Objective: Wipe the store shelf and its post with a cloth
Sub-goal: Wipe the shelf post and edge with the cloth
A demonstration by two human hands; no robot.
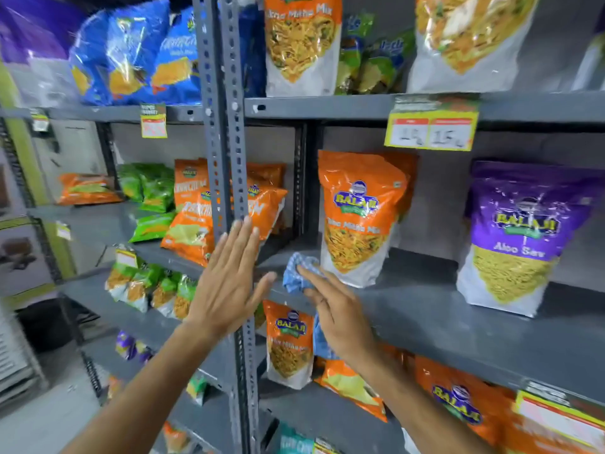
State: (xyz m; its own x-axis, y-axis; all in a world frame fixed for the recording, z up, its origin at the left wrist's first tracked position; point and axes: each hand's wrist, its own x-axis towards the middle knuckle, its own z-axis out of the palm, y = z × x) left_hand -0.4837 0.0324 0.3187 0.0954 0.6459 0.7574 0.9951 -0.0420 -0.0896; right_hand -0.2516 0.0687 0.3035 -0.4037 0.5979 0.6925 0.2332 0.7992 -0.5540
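Note:
A grey perforated metal post [226, 126] runs from top to bottom in the middle of the head view. My left hand [229, 280] is flat and open in front of the post, fingers pointing up and spread. To its right lies the grey shelf [425, 309]. My right hand [337, 316] presses a blue-and-white checked cloth [299, 273] onto the shelf's front left corner. Part of the cloth hangs down below the shelf edge under my palm. An orange snack bag [357, 221] stands just right of the cloth.
A purple Aloo Sev bag [520, 237] stands further right on the same shelf. A yellow price tag [432, 129] hangs from the shelf above. Orange and green snack bags [183, 208] fill the shelves left of the post. More bags [288, 342] sit below.

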